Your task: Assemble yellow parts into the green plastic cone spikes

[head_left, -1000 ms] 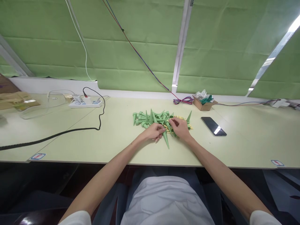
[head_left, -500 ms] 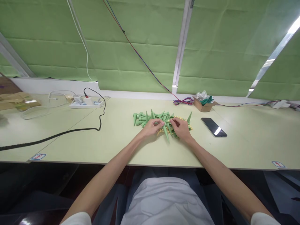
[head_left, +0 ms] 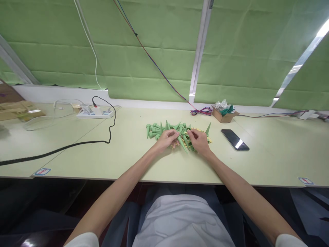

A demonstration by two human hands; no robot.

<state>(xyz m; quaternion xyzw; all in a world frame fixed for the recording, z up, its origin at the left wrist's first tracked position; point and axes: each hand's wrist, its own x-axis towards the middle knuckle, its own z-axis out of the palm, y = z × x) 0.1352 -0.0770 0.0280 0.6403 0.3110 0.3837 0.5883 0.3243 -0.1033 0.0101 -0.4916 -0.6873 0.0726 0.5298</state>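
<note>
My left hand (head_left: 167, 140) pinches the wide end of a green plastic watering spike (head_left: 182, 144), whose tip points down and to the right. Just right of it, my right hand (head_left: 199, 140) has thumb and forefinger pressed together; anything between them is too small to make out. Under and behind both hands lies a pile of similar green spikes (head_left: 154, 130), some upright, others on their sides. Small yellow pieces (head_left: 210, 140) are mixed into the pile's right part, partly covered by my right hand.
A black phone (head_left: 234, 140) lies right of the pile. Behind stand a small cardboard box (head_left: 224, 117) with clear plastic and green material, and coiled red-blue wire (head_left: 202, 111). To the left are a white power strip (head_left: 95, 115) and a thick black cable (head_left: 77, 144).
The spike in my left hand has swung slightly, its tip shifting right and a little up. My right hand has barely moved and stays pinched.
</note>
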